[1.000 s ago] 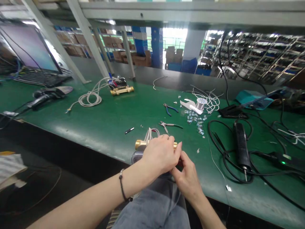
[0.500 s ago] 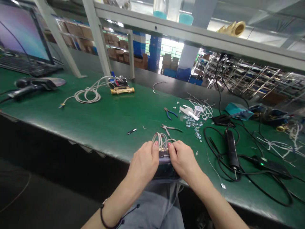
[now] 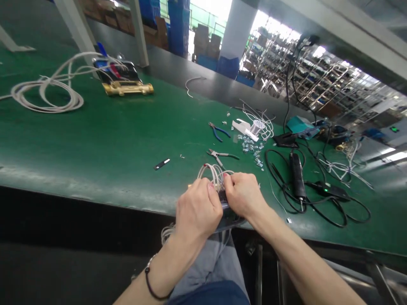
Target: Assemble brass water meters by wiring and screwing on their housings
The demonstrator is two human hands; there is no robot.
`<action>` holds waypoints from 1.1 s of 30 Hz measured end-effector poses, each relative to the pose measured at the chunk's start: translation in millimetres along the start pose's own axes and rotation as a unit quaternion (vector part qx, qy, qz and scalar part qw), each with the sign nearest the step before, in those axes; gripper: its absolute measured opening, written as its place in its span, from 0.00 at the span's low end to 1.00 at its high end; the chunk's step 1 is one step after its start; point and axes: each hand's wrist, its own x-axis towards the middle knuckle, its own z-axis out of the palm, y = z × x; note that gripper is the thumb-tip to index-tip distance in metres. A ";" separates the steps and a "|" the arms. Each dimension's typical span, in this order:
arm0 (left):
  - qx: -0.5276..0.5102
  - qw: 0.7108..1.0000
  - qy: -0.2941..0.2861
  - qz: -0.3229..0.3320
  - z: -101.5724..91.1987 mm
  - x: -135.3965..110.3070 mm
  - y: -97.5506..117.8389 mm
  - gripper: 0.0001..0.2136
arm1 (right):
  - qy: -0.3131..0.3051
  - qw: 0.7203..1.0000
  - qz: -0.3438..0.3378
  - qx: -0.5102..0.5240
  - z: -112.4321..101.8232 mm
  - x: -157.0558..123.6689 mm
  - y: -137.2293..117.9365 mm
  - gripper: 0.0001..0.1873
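Observation:
Both hands are at the table's front edge, gripping a dark electronic unit with a clear casing (image 3: 230, 214). Much of it is hidden by my fingers. A bunch of white wires (image 3: 214, 171) loops up from its top. My left hand (image 3: 199, 209) holds the unit's near side, and my right hand (image 3: 243, 195) pinches at the wires where they enter it. Steel pliers (image 3: 219, 155) lie just beyond the wire loops. A similar unit on a brass pipe body (image 3: 127, 88) sits far left.
A green workbench (image 3: 95, 140) holds blue-handled pliers (image 3: 219, 131), several small metal clips (image 3: 251, 149), a solder spool (image 3: 257, 126), a white cable coil (image 3: 47, 99) and a black corded handheld tool (image 3: 297, 176). Shelving stands beyond.
The view has tilted and swung right. My hands have closed in on the unit, and my right fingers have moved up onto the wires.

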 end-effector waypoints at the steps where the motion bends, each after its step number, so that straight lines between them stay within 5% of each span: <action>1: 0.007 1.000 0.003 -0.003 0.3 0.5 1.2 0.13 | 0.003 1.000 -0.004 0.001 0.2 1.8 0.2 0.25; 7: -0.003 1.000 -0.002 -0.010 -0.3 -27.2 7.3 0.12 | 0.035 0.996 -0.080 0.031 -1.6 9.2 6.9 0.21; 13: -0.150 0.988 -0.036 0.026 -9.0 -50.9 -11.0 0.18 | 0.073 0.993 -0.080 0.046 -6.7 13.1 14.8 0.19; 19: -0.189 0.981 -0.031 0.021 -4.3 -51.1 -15.4 0.20 | -0.043 0.994 -0.094 0.042 -15.6 42.6 18.7 0.21; 25: -0.206 0.974 0.079 -0.055 -3.5 -20.9 -53.0 0.20 | -0.146 0.977 -0.140 0.066 -34.5 44.5 27.6 0.22; 27: -0.198 0.979 0.005 -0.046 -2.7 1.7 -69.9 0.20 | -0.192 0.958 -0.191 0.095 -43.9 38.3 30.9 0.19; 29: -0.203 0.977 -0.060 -0.021 0.7 24.5 -81.2 0.18 | -0.227 0.938 -0.246 0.093 -49.8 33.0 31.3 0.28; 33: -0.243 0.950 -0.189 0.046 10.0 54.4 -83.2 0.13 | -0.214 0.931 -0.294 0.020 -47.4 24.4 25.6 0.29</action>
